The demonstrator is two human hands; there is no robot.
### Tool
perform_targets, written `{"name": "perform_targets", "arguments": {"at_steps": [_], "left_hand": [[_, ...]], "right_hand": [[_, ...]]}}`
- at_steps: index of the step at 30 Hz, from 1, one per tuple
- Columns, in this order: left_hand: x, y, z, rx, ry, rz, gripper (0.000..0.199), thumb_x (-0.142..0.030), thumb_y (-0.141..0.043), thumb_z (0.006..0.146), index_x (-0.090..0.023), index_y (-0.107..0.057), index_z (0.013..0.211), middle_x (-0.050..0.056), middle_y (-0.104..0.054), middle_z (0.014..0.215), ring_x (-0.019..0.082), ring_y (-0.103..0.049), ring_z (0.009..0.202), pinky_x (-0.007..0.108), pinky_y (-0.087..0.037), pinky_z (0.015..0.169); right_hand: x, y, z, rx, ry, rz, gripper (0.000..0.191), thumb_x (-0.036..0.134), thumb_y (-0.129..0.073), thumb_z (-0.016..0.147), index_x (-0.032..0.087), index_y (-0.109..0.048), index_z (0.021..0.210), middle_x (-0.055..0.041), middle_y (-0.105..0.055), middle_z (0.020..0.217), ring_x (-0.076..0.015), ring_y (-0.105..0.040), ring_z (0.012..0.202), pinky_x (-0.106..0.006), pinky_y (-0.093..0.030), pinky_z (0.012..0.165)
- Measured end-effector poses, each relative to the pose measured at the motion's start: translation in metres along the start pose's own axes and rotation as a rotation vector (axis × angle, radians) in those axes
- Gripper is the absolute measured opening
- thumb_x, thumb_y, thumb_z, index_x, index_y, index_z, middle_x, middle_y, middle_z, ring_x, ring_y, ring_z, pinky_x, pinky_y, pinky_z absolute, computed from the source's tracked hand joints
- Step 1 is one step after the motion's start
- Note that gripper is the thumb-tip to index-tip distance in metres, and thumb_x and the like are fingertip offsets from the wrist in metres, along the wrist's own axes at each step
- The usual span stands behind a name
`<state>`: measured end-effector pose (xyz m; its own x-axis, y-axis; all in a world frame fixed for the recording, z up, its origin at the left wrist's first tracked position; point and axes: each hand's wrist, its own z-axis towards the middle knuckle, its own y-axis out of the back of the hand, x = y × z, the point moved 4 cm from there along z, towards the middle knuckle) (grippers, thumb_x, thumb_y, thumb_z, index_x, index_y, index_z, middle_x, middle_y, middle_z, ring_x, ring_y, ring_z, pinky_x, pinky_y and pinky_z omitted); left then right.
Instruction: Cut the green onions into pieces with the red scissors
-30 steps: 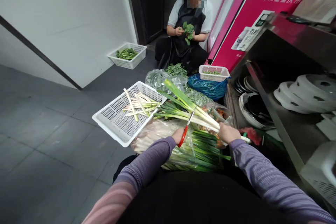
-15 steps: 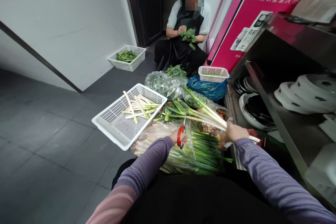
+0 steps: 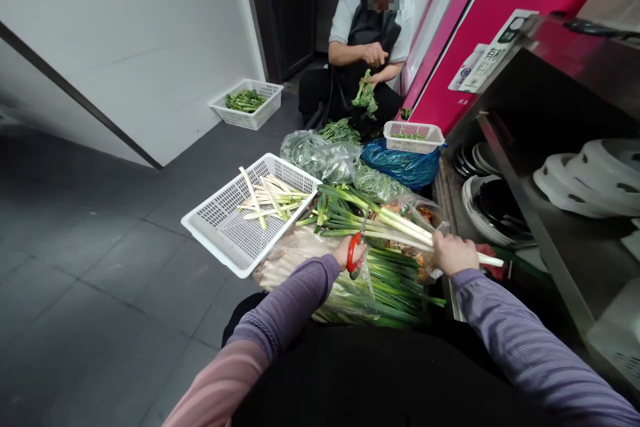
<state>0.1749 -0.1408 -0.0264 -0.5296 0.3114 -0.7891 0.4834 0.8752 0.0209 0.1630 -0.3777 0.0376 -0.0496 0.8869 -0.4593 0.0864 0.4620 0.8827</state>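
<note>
head view: just right of the frame's centre, the left hand [image 3: 346, 253] has its fingers wrapped around the red handles of the scissors [image 3: 353, 248], whose blades point up toward the long scallions [image 3: 400, 221]. farther right, the right hand [image 3: 456, 254] has its fingers closed around the white ends of those scallions, the root tips poking out past the fist and the green tops spreading toward the middle of the frame. the blades overlap the stalks in the view, but one cannot tell whether they are parted or bite on anything. the white basket [image 3: 227, 243], left of centre, holds cut pale lengths [image 3: 273, 200]; below the hands lies a bagged bundle of scallions [image 3: 395, 280].

to cut well, the person would likely do best to gather the stalks level in the right fist, so that the pale parts line up, and to set the scissors square across them, deep toward the pivot, rather than snipping with the tips. the right fingers should stay well back from the blades, and the loose plastic [image 3: 367, 280] beneath should be kept out of the cut.
</note>
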Motion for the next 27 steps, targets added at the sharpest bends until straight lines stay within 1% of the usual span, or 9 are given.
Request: {"name": "perform_targets", "arguments": {"at_steps": [2, 3, 5, 7, 9, 13, 18, 24, 27], "left_hand": [[0.0, 0.005, 0.0, -0.071, 0.001, -0.061, 0.027, -0.018, -0.04, 0.095, -0.015, -0.046, 0.069, -0.006, -0.045, 0.044, 0.006, -0.04, 0.033, 0.018, -0.038, 0.039], [0.002, 0.007, 0.0, -0.078, 0.02, -0.079, 0.025, -0.016, -0.04, 0.095, -0.014, -0.047, 0.07, -0.005, -0.046, 0.044, 0.006, -0.041, 0.034, 0.018, -0.038, 0.04], [0.007, 0.011, 0.001, -0.033, 0.073, -0.093, 0.02, -0.01, -0.041, 0.092, -0.013, -0.049, 0.074, -0.003, -0.052, 0.049, 0.008, -0.049, 0.039, 0.018, -0.042, 0.044], [0.012, 0.012, 0.001, 0.022, 0.104, -0.112, 0.012, -0.005, -0.044, 0.087, -0.012, -0.05, 0.078, -0.001, -0.058, 0.056, 0.009, -0.057, 0.047, 0.019, -0.046, 0.049], [0.015, 0.01, 0.001, 0.069, 0.129, -0.112, 0.01, -0.003, -0.048, 0.083, -0.012, -0.05, 0.082, -0.001, -0.06, 0.059, 0.01, -0.06, 0.05, 0.019, -0.048, 0.051], [0.015, 0.0, 0.002, 0.175, 0.196, -0.076, 0.012, -0.001, -0.045, 0.079, -0.011, -0.051, 0.079, 0.001, -0.06, 0.061, 0.013, -0.061, 0.051, 0.023, -0.05, 0.051], [0.006, 0.0, 0.006, 0.178, 0.177, -0.088, 0.014, 0.003, -0.048, 0.074, -0.011, -0.05, 0.074, 0.001, -0.058, 0.064, 0.013, -0.062, 0.053, 0.023, -0.051, 0.052], [0.001, 0.002, 0.01, 0.203, 0.197, -0.006, 0.017, 0.005, -0.044, 0.076, -0.011, -0.049, 0.072, 0.002, -0.059, 0.063, 0.011, -0.06, 0.049, 0.022, -0.05, 0.051], [-0.003, 0.001, 0.012, 0.19, 0.132, 0.003, 0.019, 0.0, -0.043, 0.082, -0.011, -0.05, 0.069, 0.001, -0.057, 0.057, 0.009, -0.052, 0.042, 0.021, -0.046, 0.046]], "right_hand": [[-0.008, -0.01, 0.002, 0.005, -0.041, 0.024, 0.024, 0.014, -0.037, 0.092, 0.009, -0.06, 0.098, -0.0159, -0.065, 0.084, -0.0261, -0.065, 0.081, -0.032, -0.028, 0.064], [-0.013, -0.016, 0.001, 0.001, -0.065, 0.036, 0.024, 0.015, -0.037, 0.092, 0.009, -0.06, 0.096, -0.0151, -0.065, 0.082, -0.0249, -0.064, 0.079, -0.032, -0.027, 0.063], [-0.027, -0.028, -0.001, -0.045, -0.083, 0.044, 0.022, 0.015, -0.039, 0.092, 0.01, -0.06, 0.091, -0.0133, -0.065, 0.079, -0.023, -0.063, 0.074, -0.032, -0.025, 0.062], [-0.041, -0.034, -0.007, -0.151, -0.056, 0.025, 0.019, 0.016, -0.043, 0.09, 0.011, -0.061, 0.087, -0.0116, -0.064, 0.076, -0.0218, -0.061, 0.072, -0.032, -0.025, 0.064], [-0.052, -0.035, -0.013, -0.282, 0.001, -0.015, 0.017, 0.017, -0.046, 0.089, 0.012, -0.062, 0.089, -0.0103, -0.064, 0.075, -0.0211, -0.058, 0.07, -0.033, -0.025, 0.065], [-0.064, -0.019, -0.023, -0.468, 0.075, -0.107, 0.013, 0.017, -0.051, 0.086, 0.013, -0.063, 0.09, -0.0087, -0.063, 0.074, -0.0196, -0.053, 0.068, -0.034, -0.025, 0.067], [-0.056, 0.015, -0.029, -0.593, 0.239, -0.207, 0.01, 0.017, -0.053, 0.086, 0.014, -0.062, 0.089, -0.0065, -0.061, 0.075, -0.0192, -0.051, 0.071, -0.034, -0.027, 0.072], [-0.034, 0.038, -0.024, -0.638, 0.381, -0.239, 0.012, 0.016, -0.054, 0.087, 0.014, -0.062, 0.094, -0.0072, -0.061, 0.079, -0.0203, -0.05, 0.077, -0.034, -0.028, 0.076], [-0.029, 0.042, -0.013, -0.573, 0.388, -0.211, 0.013, 0.017, -0.052, 0.087, 0.014, -0.063, 0.095, -0.0074, -0.062, 0.08, -0.0208, -0.05, 0.078, -0.034, -0.028, 0.077]]}}
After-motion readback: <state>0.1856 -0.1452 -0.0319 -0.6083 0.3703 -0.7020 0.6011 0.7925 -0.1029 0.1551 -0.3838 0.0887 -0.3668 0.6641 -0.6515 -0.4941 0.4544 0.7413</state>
